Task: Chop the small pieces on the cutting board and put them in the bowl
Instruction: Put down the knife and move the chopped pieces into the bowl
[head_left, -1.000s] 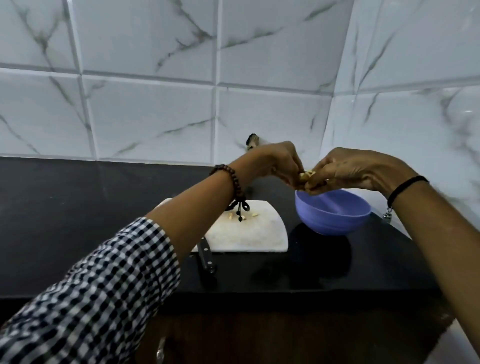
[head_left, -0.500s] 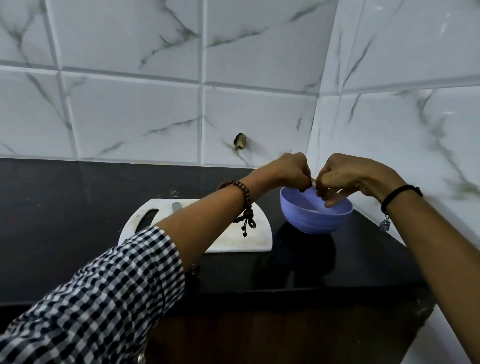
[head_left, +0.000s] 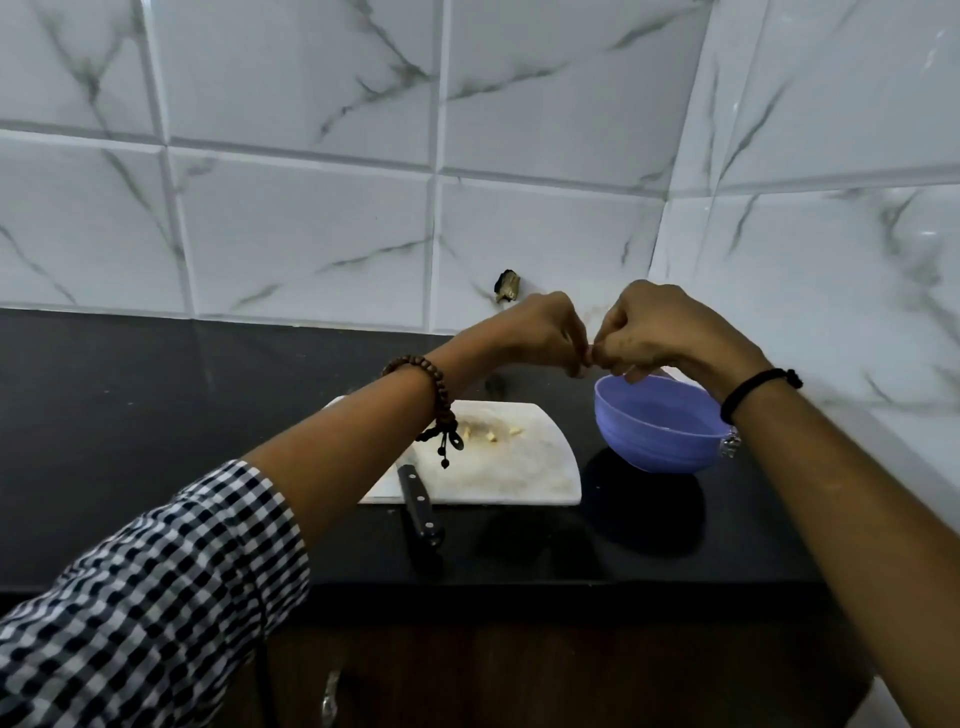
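while over bowl (head_left: 660, 441), hands (head_left: 540, 332) (head_left: 667, 327) together

No text, label, brand, number or sign is being shown legibly anywhere in the scene.

Marbled wall tiles (head_left: 311, 234), black counter (head_left: 130, 415), perhaps stone
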